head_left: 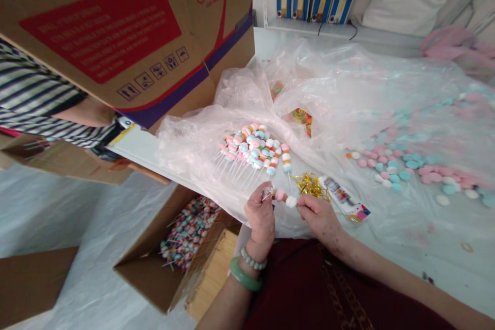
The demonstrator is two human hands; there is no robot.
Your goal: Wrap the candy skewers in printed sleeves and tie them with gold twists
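A short candy skewer [284,196], pink, orange and white chalky discs threaded on a thin clear stick, is held just off the near edge of the clear plastic sheet [201,147]. It should weigh almost nothing and the discs look brittle, so the bare stick end seems the place to take hold. The left hand [261,216] is curled closed around that end, while the right hand [317,219] is nearly shut, pinching the white end disc between thumb and forefinger. On the sheet lie a heap of similar skewers [251,147], gold twist ties [309,185] and loose candy discs [402,167]; a cardboard box [147,273] packed with more skewers sits beyond the sheet's near edge
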